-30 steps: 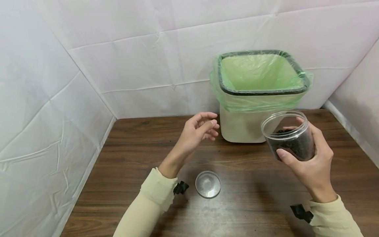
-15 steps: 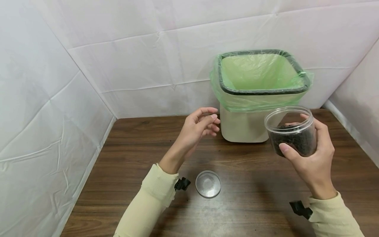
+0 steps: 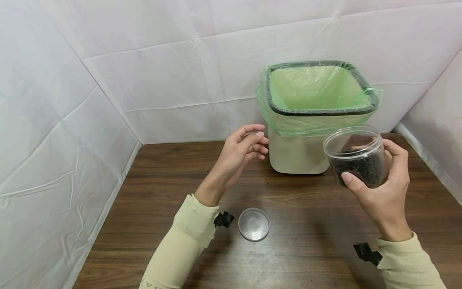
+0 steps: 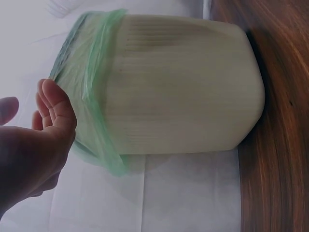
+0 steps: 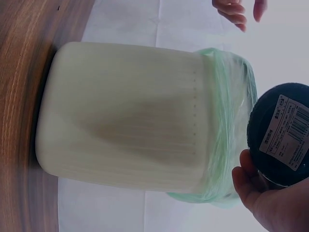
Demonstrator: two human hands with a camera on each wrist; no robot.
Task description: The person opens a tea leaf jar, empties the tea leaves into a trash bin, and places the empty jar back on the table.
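My right hand (image 3: 386, 192) grips a clear round plastic jar (image 3: 357, 160) around its side, thumb in front. The jar has no lid on and tilts slightly; a dark, loose material fills its lower part. A printed label (image 5: 288, 130) shows on its base in the right wrist view. My left hand (image 3: 238, 154) hovers over the table just left of the bin, its fingers loosely bent with nothing in them. On the table lies a clear round lid (image 3: 254, 224). Behind the hands stands a cream bin (image 3: 297, 154) lined with a green plastic bag (image 3: 310, 127).
Dark wood-grain table (image 3: 162, 200) underneath, with a few tiny dark specks. White cloth walls (image 3: 173, 76) rise at the back and both sides. The bin stands against the back wall, its mouth facing up under a dark rim (image 3: 321, 112).
My right hand has raised the jar a little, and the jar has tipped more upright. The left hand has risen slightly toward the bin. Lid and bin have stayed put.
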